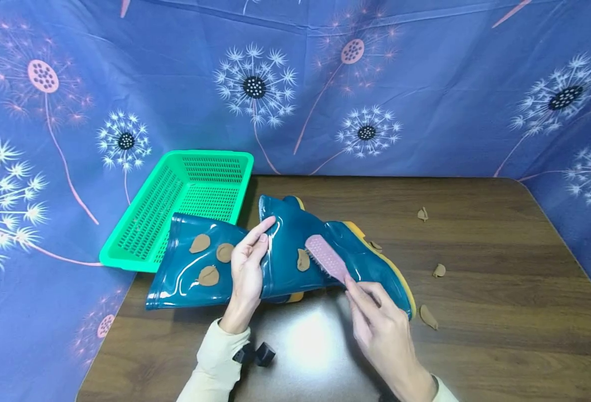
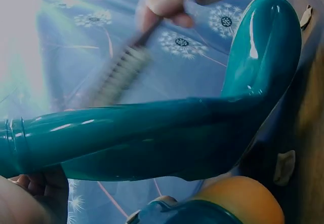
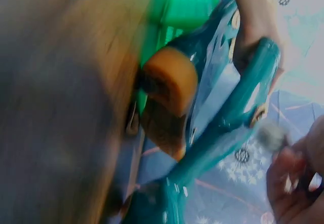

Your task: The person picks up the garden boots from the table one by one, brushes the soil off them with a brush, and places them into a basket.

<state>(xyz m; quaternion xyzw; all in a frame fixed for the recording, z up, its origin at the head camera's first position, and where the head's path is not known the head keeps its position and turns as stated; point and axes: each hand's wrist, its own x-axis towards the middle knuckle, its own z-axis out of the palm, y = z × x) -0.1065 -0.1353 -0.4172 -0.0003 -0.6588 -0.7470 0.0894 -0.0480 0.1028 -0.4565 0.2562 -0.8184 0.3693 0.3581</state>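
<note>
My left hand (image 1: pixel 247 273) grips a teal rain boot (image 1: pixel 287 240) with a yellow sole by the top of its shaft. The boot lies on its side in the head view, toe pointing right. A brown, clay-like patch (image 1: pixel 303 260) clings to its shaft. My right hand (image 1: pixel 383 324) holds a pink brush (image 1: pixel 327 257) by the handle, bristles facing the boot close beside that patch. Blurred bristles (image 2: pixel 121 77) show just over the shaft in the left wrist view. Behind the left hand lies a second teal boot (image 1: pixel 185 285) with several brown patches (image 1: pixel 208 276), its foot partly hidden by the held boot.
A green plastic basket (image 1: pixel 105 254) stands at the back left, partly behind the second boot. Several brown scraps (image 1: pixel 439 271) lie on the wooden table (image 1: pixel 506 251) right of the boots. Blue dandelion-print cloth (image 1: pixel 174 67) hangs behind the table.
</note>
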